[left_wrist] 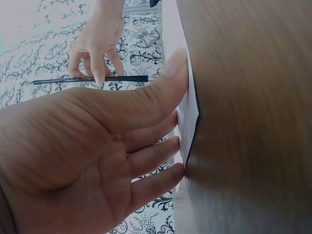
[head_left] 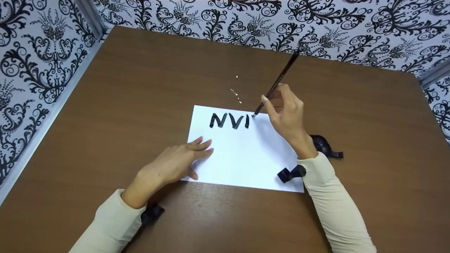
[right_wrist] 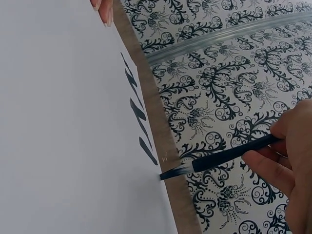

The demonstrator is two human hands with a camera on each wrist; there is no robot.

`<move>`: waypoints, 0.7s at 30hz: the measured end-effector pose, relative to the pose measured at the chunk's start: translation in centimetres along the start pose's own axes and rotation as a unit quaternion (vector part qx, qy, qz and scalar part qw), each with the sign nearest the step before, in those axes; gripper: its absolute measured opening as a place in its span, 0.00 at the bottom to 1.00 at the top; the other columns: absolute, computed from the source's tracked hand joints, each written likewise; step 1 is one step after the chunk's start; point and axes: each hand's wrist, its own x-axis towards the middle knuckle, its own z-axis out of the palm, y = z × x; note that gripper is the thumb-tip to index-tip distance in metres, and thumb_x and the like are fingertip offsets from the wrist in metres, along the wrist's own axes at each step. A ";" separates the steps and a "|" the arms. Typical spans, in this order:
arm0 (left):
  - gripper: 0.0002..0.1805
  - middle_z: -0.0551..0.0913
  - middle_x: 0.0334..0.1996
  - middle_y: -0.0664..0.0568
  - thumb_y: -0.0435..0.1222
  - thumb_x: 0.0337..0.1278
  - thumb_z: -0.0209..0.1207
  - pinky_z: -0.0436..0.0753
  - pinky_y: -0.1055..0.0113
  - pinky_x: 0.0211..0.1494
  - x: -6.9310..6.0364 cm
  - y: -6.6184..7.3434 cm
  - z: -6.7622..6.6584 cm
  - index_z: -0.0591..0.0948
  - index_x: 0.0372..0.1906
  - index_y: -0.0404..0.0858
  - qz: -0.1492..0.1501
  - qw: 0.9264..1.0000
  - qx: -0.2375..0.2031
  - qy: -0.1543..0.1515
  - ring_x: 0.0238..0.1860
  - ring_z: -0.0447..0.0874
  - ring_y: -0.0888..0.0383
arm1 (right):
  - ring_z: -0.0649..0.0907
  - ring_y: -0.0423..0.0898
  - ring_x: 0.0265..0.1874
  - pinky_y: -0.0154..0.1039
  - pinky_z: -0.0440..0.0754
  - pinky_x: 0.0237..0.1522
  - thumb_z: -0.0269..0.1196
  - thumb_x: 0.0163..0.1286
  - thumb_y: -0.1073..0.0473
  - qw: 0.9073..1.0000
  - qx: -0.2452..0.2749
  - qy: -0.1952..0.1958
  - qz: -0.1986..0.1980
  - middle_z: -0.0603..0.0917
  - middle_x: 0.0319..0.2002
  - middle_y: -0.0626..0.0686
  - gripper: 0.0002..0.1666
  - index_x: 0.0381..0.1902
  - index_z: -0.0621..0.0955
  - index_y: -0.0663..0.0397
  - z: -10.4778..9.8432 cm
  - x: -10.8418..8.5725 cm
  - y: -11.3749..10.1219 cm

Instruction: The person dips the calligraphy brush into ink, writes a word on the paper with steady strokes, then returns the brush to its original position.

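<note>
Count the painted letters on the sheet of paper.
3: N at the left, V in the middle, and I at the right, nearest the brush. None looks hidden.

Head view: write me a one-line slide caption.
The right hand holds a dark brush beside the black letters NVI; the left hand rests on the white paper's left side.

We counted one brush [head_left: 285,70] in one right hand [head_left: 288,112], one sheet of paper [head_left: 242,154] below the grip, three painted letters [head_left: 235,126] left of it, one left hand [head_left: 172,163] farther left, and two sleeves [head_left: 334,196] on the grip's near side.
</note>
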 end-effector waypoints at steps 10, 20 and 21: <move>0.40 0.61 0.71 0.51 0.39 0.43 0.70 0.77 0.56 0.40 -0.1 0.0 0.0 0.70 0.67 0.40 -0.004 1.000 0.001 -0.004 0.71 0.57 0.49 | 0.84 0.47 0.32 0.36 0.80 0.25 0.66 0.63 0.65 0.999 0.004 -0.043 -0.007 0.81 0.31 0.55 0.12 0.39 0.75 0.65 -0.3 0.0 -0.2; 0.41 0.60 0.71 0.50 0.37 0.43 0.71 0.77 0.56 0.41 -0.1 0.0 0.0 0.69 0.67 0.41 -0.004 1.000 -0.001 -0.003 0.71 0.56 0.49 | 0.83 0.47 0.31 0.38 0.81 0.26 0.65 0.63 0.65 0.997 0.015 -0.080 0.007 0.81 0.29 0.55 0.11 0.39 0.74 0.63 -0.9 0.3 -0.5; 0.41 0.60 0.71 0.50 0.37 0.43 0.71 0.77 0.55 0.42 -0.1 0.0 0.0 0.69 0.68 0.41 -0.003 1.000 -0.002 -0.004 0.71 0.56 0.49 | 0.83 0.47 0.30 0.39 0.81 0.26 0.65 0.63 0.65 0.996 0.015 -0.082 0.006 0.81 0.29 0.55 0.11 0.39 0.74 0.63 -0.9 0.3 -0.6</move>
